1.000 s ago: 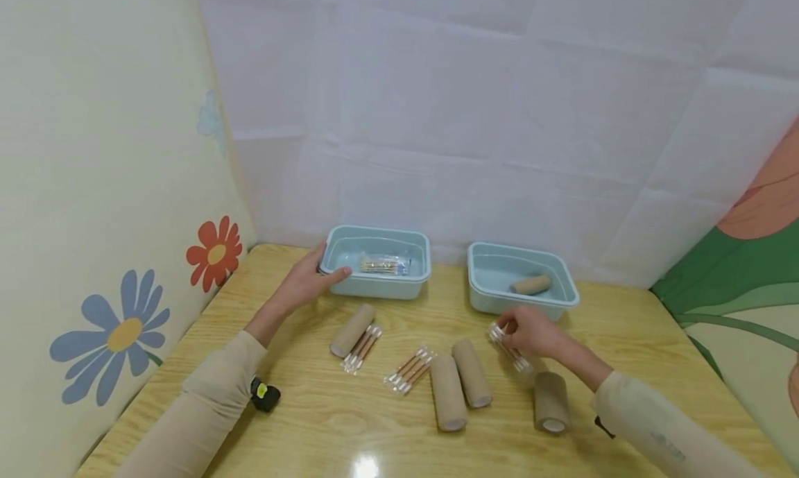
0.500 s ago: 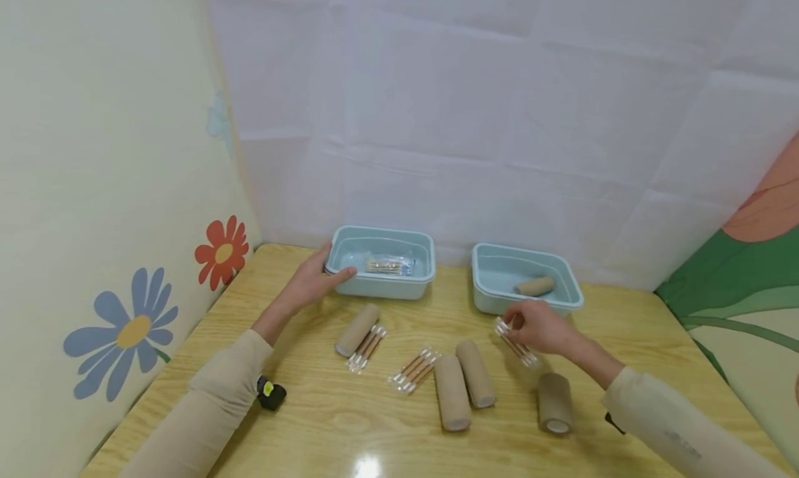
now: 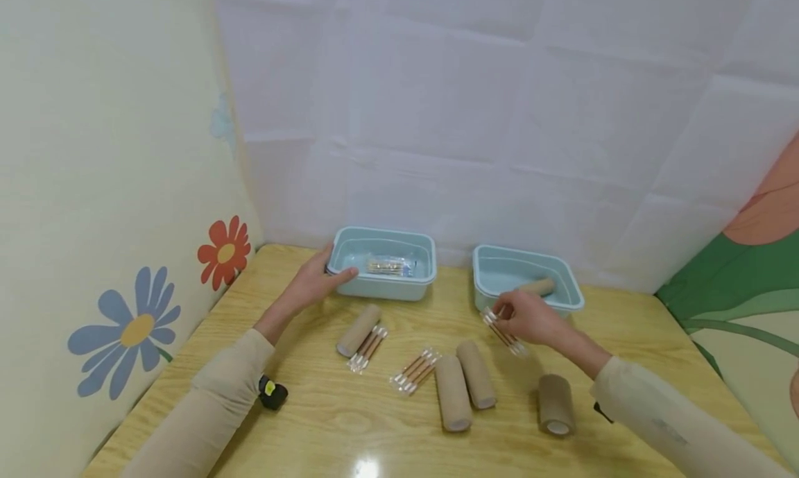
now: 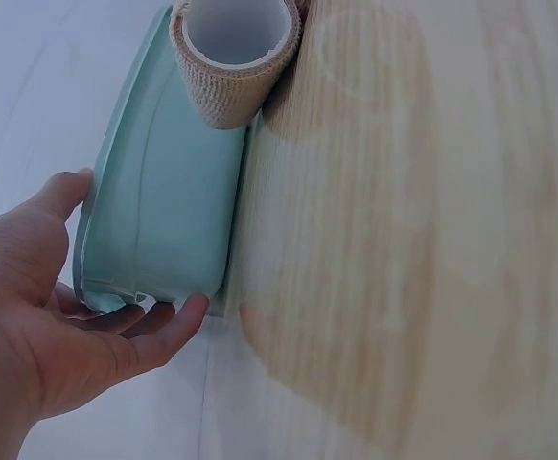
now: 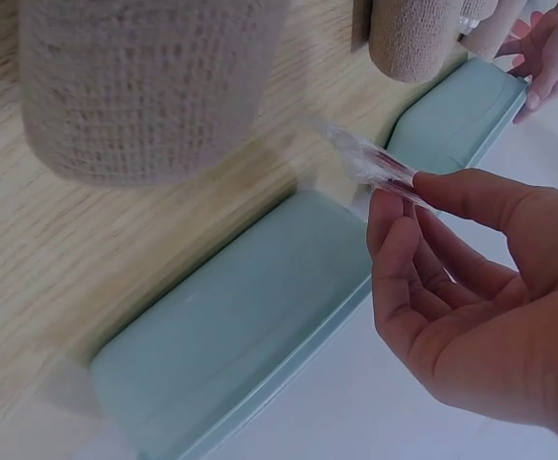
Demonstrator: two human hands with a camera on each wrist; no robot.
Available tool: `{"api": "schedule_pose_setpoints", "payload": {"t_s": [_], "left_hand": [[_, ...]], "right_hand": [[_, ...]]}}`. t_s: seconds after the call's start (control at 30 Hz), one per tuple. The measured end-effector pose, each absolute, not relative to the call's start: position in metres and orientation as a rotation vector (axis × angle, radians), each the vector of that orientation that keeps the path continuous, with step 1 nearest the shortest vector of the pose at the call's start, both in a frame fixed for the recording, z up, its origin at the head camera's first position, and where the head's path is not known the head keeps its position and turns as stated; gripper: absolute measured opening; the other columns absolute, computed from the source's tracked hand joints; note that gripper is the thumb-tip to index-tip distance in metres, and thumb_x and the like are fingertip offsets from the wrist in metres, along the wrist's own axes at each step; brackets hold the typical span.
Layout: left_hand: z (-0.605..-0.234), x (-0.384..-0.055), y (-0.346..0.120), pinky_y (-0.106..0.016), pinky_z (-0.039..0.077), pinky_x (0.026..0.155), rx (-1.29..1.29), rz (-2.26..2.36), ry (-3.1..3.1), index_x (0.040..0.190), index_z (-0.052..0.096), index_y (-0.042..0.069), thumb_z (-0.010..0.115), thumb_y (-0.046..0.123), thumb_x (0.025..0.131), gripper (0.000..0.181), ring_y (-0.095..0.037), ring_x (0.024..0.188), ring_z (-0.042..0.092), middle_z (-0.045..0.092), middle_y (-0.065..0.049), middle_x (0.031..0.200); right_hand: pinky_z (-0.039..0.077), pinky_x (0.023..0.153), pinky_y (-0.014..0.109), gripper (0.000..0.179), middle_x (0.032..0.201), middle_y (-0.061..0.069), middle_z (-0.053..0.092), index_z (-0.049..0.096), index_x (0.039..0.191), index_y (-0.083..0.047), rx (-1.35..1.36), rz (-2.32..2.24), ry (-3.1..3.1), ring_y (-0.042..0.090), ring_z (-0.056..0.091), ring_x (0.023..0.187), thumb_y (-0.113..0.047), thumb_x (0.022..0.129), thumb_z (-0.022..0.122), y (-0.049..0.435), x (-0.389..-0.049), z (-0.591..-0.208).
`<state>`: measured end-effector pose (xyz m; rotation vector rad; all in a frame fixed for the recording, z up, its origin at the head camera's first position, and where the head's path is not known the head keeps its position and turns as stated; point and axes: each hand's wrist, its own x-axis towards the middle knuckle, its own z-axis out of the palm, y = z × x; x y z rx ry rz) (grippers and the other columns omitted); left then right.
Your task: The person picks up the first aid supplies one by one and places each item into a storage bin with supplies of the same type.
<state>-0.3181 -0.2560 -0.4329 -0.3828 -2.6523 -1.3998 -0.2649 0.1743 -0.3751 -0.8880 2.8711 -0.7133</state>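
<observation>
My left hand [image 3: 312, 280] grips the left end of a light blue plastic bin [image 3: 383, 288], its thumb on the near rim. A clear packet of cotton swabs [image 3: 390, 266] lies inside this bin. Between thumb and fingers, my right hand [image 3: 530, 318] pinches another clear packet of cotton swabs [image 3: 501, 334], with brown sticks and white tips, in front of the right blue bin [image 3: 487, 299]. In the right wrist view the packet [image 5: 370, 163] hangs from the fingertips. A tan bandage roll [image 3: 540, 286] lies in the right bin, partly hidden by the hand.
On the wooden table [image 3: 337, 443] lie several tan bandage rolls: one [image 3: 358, 331] near the left bin, a pair [image 3: 453, 395] in the middle, one [image 3: 555, 403] at right. Two swab packets [image 3: 367, 350] lie left of the pair. A white sheet [image 3: 399, 117] hangs behind.
The right hand has lifted the swab packet slightly and shifted it left, now overlapping the right bin's near wall. The left hand stays on its bin. The head view has shifted a little.
</observation>
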Motion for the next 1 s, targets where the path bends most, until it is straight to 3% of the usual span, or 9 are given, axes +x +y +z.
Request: {"api": "schedule_pose_setpoints", "payload": {"t_s": [0.37,1.0], "left_hand": [[-0.434,-0.316,-0.259,-0.056,0.027,0.114,-0.409,-1.414,-2.643,0.161,0.008,-0.002,0.067,0.039,0.1,0.095,-0.042,0.144,0.031,0.027,-0.028,0.16],[-0.43,-0.317,-0.258,-0.055,0.026,0.115,-0.412,-1.429,-2.631,0.161,0.011,-0.003,0.068,0.034,0.1,0.091,-0.043,0.143,0.032,0.029,-0.028,0.159]], "right_hand": [[0.055,0.068,0.036,0.011,0.079,0.003,0.069,0.072,0.096,0.001,-0.897,-0.767,2.892,0.015,0.065,0.072,-0.005,0.088,0.077,0.157,-0.278,-0.373],[0.055,0.075,0.042,0.019,0.09,0.009,0.069,0.07,0.109,0.005,-0.79,-1.064,2.825,0.024,0.066,0.084,-0.007,0.094,0.067,0.113,-0.303,-0.363]]}}
